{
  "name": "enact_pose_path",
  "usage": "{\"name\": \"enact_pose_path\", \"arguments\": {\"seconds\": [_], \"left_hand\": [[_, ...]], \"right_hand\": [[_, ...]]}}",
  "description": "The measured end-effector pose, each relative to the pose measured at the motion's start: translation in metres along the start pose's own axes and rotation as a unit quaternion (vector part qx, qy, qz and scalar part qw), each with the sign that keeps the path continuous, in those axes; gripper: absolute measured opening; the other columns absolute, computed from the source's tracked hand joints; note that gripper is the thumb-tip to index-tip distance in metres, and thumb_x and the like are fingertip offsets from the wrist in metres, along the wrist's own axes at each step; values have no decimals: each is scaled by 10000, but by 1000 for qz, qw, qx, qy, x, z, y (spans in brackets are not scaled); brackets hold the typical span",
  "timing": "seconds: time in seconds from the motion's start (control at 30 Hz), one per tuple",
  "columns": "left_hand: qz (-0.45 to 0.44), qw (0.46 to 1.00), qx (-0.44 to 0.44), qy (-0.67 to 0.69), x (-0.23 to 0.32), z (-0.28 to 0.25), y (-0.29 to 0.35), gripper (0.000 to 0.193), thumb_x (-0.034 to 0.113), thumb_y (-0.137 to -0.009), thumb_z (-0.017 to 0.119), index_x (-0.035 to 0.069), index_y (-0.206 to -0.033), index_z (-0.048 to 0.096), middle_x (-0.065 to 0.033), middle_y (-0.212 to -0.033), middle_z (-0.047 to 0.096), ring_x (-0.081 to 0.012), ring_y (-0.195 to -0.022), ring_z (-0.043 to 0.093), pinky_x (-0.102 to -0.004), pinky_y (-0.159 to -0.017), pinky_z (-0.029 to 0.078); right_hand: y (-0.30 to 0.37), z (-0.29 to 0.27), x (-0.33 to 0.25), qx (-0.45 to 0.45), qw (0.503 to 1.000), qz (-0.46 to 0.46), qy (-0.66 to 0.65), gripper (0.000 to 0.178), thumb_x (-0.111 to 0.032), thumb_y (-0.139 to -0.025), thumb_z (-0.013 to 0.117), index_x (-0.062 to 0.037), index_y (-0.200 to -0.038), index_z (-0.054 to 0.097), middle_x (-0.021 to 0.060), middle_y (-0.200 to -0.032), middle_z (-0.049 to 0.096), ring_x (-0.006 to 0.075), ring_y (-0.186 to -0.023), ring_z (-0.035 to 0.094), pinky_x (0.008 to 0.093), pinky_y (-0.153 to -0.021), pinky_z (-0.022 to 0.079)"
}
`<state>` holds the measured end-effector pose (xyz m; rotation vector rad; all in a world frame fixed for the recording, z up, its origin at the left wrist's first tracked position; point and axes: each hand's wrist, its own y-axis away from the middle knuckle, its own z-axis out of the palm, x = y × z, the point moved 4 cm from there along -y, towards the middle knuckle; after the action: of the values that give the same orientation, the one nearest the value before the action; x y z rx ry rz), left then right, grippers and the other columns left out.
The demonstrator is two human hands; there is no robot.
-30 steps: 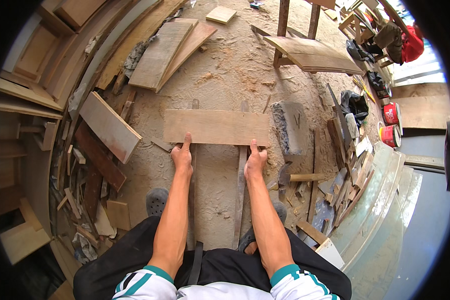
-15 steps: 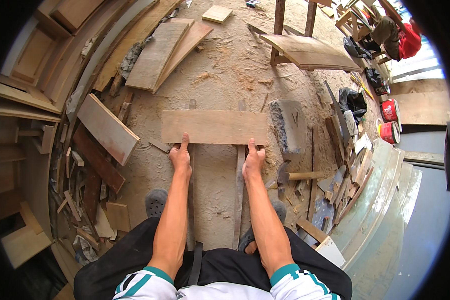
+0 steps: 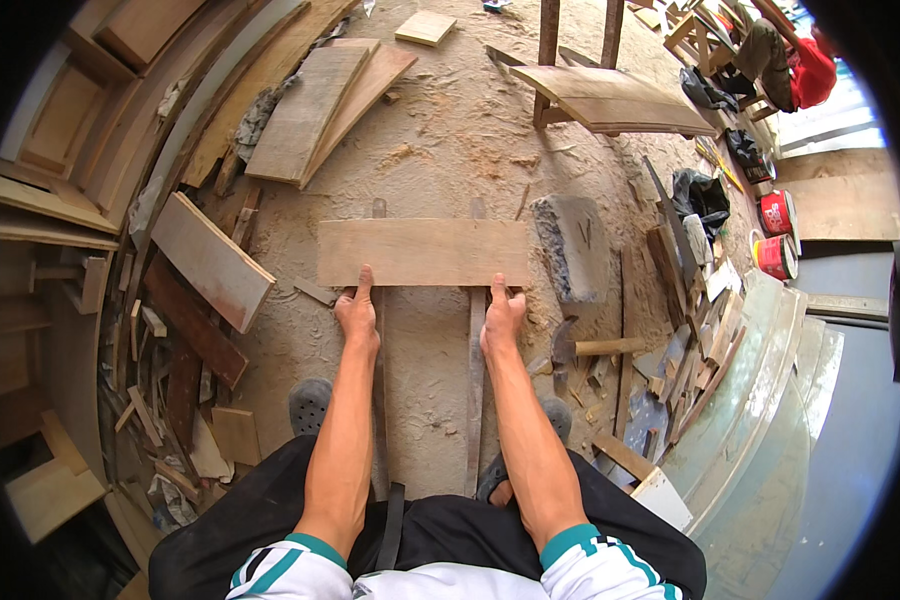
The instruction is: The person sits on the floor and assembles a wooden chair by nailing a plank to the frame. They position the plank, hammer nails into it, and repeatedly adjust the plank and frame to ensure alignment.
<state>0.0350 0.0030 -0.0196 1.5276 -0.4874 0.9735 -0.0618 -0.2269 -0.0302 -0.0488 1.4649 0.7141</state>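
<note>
Both hands grip the near edge of a pale board over two strips and dusty floor; wood scraps lie left of the board, a grey block right.

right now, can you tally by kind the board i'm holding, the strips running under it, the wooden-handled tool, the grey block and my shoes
Wooden board, held in the left hand and right hand: 1
Narrow strips: 2
Wooden-handled tool: 1
Grey block: 1
Dark grey shoes, the right partly hidden: 2
Total: 7
</note>
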Motion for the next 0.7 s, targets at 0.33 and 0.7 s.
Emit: {"name": "enact_pose_path", "arguments": {"seconds": [0.33,0.7], "left_hand": [[1,1000,-2,-5,0,-2,-4,682,485,-776,835,-48,-1135,609,-105,-1097,652,-187,-1010,585,-342,-920,470],[164,937,287,-115,12,2,25,686,389,-872,763,-72,-1273,451,-173,-1248,516,-290,-1120,509,-400,-971,442]], "right_hand": [[3,3,-2,-3,1000,-2,0,525,-262,-935,712,70,-1268,478,152,-1269,587,215,-1157,559,339,-1004,422],[10,2,-25,11,997,54,47,586,-247,-925,717,105,-1288,421,203,-1295,564,249,-1201,548,343,-1024,410]]}}
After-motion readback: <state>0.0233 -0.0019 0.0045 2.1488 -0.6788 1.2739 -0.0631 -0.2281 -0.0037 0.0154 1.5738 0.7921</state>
